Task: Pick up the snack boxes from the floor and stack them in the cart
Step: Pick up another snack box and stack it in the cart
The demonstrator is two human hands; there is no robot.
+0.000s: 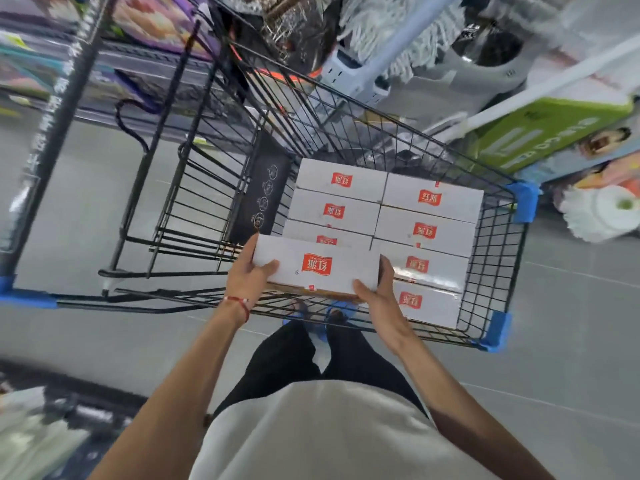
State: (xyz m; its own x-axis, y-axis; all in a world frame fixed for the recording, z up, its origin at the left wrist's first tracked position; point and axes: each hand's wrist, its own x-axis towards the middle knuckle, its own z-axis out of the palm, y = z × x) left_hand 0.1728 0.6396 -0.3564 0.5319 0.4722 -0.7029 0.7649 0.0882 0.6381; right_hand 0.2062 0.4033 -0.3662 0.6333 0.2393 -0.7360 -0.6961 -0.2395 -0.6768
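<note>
A white box [317,268] with a red label is held flat between both hands, over the near left part of the cart [498,244]. The left hand [247,275] clasps its left end, thumb lying on the top face; the right hand [375,294] grips the near right corner, thumb on top and fingers underneath out of sight. Both grips are closed on the box.

In the cart's basket, more boxes [426,232] of the same kind lie flat in two columns. The right column runs down to the near wall. The left column shows three boxes, and the held one hangs over the nearest of them and the gap in front. Whether there are layers beneath cannot be told.

The step in hand looks like placing: the box is carried in but not yet set down. The next move likely calls for lowering it level into the near left gap, long side against the right column, then sliding the fingers out from below.

The person's feet [336,315] show through the cart's wire bottom on the grey floor [571,341]. No boxes are seen on the floor in this view
</note>
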